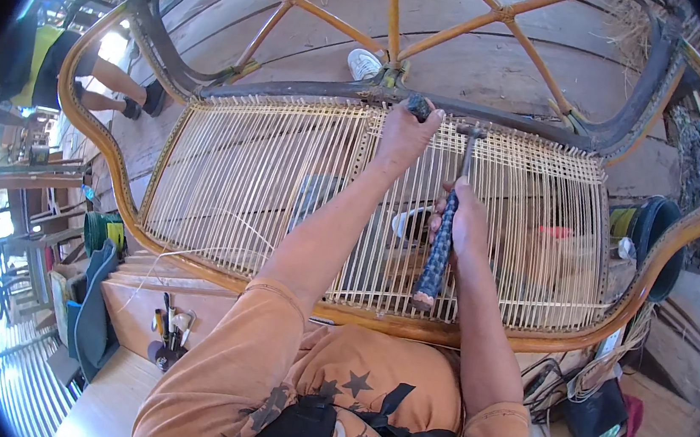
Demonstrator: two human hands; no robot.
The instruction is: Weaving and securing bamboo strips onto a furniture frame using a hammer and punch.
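Note:
A rattan seat frame [124, 216] with pale cane strands [246, 152] strung across it lies in front of me. My left hand [410, 135] is at its far edge, closed around a tool with a dark, rounded grip [418, 108]; the tool's lower part is hidden by the hand. My right hand [467, 222] grips a hammer [435, 266] whose thick handle is wrapped in blue-black material. Its small metal head points away from me, to the right of my left hand. Crosswise weaving shows along the seat's far right part.
Curved rattan poles [450, 33] form an open backrest at the far side. A person's legs [120, 92] stand at the left. Beside the seat are a dark green bucket [662, 251] on the right and a holder with tools [171, 340] at lower left. One loose cane strand [167, 257] curls over the near edge.

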